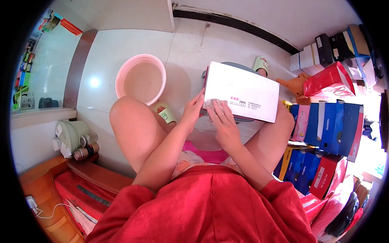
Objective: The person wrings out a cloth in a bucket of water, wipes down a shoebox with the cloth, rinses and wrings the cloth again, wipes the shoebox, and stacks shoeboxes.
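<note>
A white box (243, 89) with pink and dark print lies tilted between my knees, over a grey object (231, 63) that it mostly hides. My left hand (193, 107) grips the box's left edge, its fingers along the side. At the lower left corner of the white face, my right hand (224, 123) presses a crumpled pale cloth (213, 106) against the surface. Most of the cloth is hidden under the fingers.
A pink basin (161, 81) of cloudy water stands on the tiled floor, left of the box. Stacked shoeboxes (312, 123) line the right side, with a red bag (326, 81) above. Bottles (86, 150) and a wooden bench (44, 190) are at left.
</note>
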Available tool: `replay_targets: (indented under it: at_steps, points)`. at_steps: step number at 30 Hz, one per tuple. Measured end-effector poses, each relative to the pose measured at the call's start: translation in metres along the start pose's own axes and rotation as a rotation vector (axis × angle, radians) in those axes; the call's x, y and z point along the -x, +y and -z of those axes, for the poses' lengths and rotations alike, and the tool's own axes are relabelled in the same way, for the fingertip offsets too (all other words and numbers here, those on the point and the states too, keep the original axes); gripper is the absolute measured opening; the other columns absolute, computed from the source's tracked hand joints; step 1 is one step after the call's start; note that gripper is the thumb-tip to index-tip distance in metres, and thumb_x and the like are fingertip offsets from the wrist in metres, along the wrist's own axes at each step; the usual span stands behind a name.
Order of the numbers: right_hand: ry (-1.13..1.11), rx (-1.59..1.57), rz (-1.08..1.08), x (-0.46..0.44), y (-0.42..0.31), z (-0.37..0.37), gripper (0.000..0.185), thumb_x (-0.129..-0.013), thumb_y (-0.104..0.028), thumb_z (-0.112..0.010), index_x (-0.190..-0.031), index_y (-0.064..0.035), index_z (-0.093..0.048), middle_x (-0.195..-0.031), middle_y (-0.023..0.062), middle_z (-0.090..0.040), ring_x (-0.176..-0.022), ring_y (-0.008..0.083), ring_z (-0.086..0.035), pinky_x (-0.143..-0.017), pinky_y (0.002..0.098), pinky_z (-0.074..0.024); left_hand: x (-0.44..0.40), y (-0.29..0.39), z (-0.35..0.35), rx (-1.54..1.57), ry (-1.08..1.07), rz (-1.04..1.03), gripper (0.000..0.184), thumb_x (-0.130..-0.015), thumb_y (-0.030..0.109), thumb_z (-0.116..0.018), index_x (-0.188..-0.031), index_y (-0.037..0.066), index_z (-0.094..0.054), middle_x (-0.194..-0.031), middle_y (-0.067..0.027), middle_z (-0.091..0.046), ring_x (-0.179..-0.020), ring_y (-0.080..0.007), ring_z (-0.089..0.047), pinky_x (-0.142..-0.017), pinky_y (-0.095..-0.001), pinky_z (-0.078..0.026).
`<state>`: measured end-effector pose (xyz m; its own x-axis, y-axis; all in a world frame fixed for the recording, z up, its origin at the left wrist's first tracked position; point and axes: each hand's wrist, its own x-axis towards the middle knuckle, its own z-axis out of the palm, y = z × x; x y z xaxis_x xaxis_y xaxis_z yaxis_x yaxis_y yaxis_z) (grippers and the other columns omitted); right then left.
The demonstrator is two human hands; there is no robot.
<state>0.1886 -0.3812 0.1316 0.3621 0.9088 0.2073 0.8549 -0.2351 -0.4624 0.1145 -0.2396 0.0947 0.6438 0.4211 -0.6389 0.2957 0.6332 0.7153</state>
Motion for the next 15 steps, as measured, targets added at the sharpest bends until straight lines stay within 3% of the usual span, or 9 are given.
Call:
replay_targets:
  at_steps: [4,7,9,12,15]
  points:
    - [-0.003,0.004,0.005,-0.025,0.000,-0.007,0.068,-0.070,0.013,-0.051,-0.135,-0.0085,-0.052,-0.143,0.0140,-0.046,-0.135,0.0382,-0.037,-0.110,0.0470,-0.0335,0.001,0.000,-0.002,0.061,0.023,0.003,0.045,-0.101,0.035,-0.045,-0.145,0.024,-0.043,-0.124,-0.0036,-0.059,-0.110,-0.0139,-0.054,-0.091,-0.0349,-0.045]
    - [0.002,0.022,-0.002,-0.034,0.000,-0.012,0.066,-0.072,0.011,-0.051,-0.135,-0.0085,-0.052,-0.143,0.0145,-0.045,-0.134,0.0393,-0.037,-0.110,0.0466,-0.0341,-0.001,-0.001,0.001,0.105,-0.035,-0.030,0.048,-0.101,0.036,-0.043,-0.146,0.020,-0.041,-0.130,-0.0002,-0.054,-0.119,-0.0134,-0.048,-0.093,-0.0363,-0.042]
    - [-0.007,0.027,-0.015,-0.032,0.002,-0.015,0.064,-0.073,0.010,-0.052,-0.134,-0.0084,-0.053,-0.143,0.0146,-0.046,-0.134,0.0399,-0.037,-0.109,0.0465,-0.0346,-0.005,-0.003,0.001,0.155,-0.035,-0.062,0.046,-0.103,0.029,-0.042,-0.147,0.019,-0.040,-0.124,-0.0025,-0.059,-0.107,-0.0119,-0.055,-0.088,-0.0305,-0.046]
    - [0.018,0.015,-0.007,-0.018,-0.001,-0.016,0.059,-0.075,0.007,-0.052,-0.132,-0.0081,-0.054,-0.142,0.0147,-0.046,-0.134,0.0398,-0.038,-0.109,0.0461,-0.0351,-0.007,-0.010,0.004,0.167,-0.096,-0.072,0.048,-0.102,0.029,-0.044,-0.147,0.014,-0.038,-0.133,0.0001,-0.054,-0.118,-0.0122,-0.050,-0.093,-0.0314,-0.042]
    - [-0.033,0.011,-0.001,0.001,-0.011,-0.009,0.056,-0.077,0.006,-0.052,-0.131,-0.0074,-0.056,-0.142,0.0147,-0.047,-0.133,0.0386,-0.039,-0.109,0.0453,-0.0351,-0.013,-0.013,0.005,0.194,-0.113,-0.041,0.047,-0.101,0.025,-0.044,-0.147,0.015,-0.039,-0.131,-0.0005,-0.055,-0.117,-0.0130,-0.052,-0.092,-0.0302,-0.043]
